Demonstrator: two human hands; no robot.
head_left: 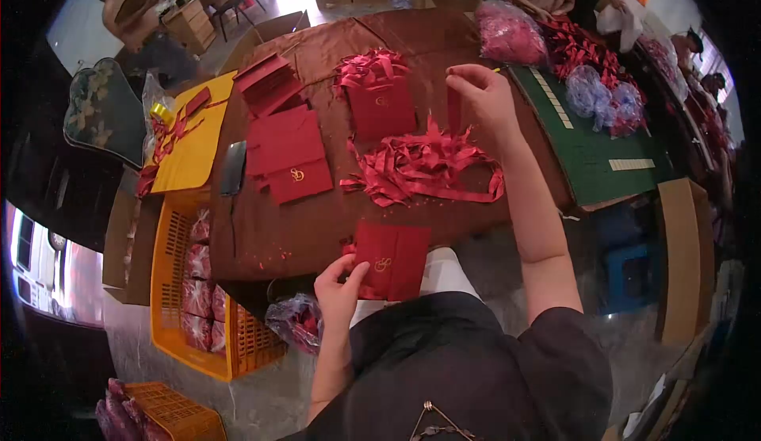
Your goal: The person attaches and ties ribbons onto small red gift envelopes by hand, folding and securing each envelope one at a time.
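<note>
My left hand [338, 286] grips the left edge of a red card envelope [400, 255] with a gold emblem, held near my lap at the table's front edge. Raised over the right side of the table, my right hand [485, 96] pinches a short red ribbon [453, 110] that hangs from the fingertips. Below that hand lies a loose heap of red ribbons [424, 164]. Behind the heap is another red envelope [382, 112] with ribbons [372, 67] bunched along its top. Flat red envelopes [289, 156] are stacked left of the heap.
A dark phone [232, 168] lies at the table's left, near a yellow board [186, 152] with ribbons and tape. Orange crates [166, 282] hold wrapped red packs on the floor. To the right are a green board [587, 156] and a cardboard box [682, 267]. Other people work at the back right.
</note>
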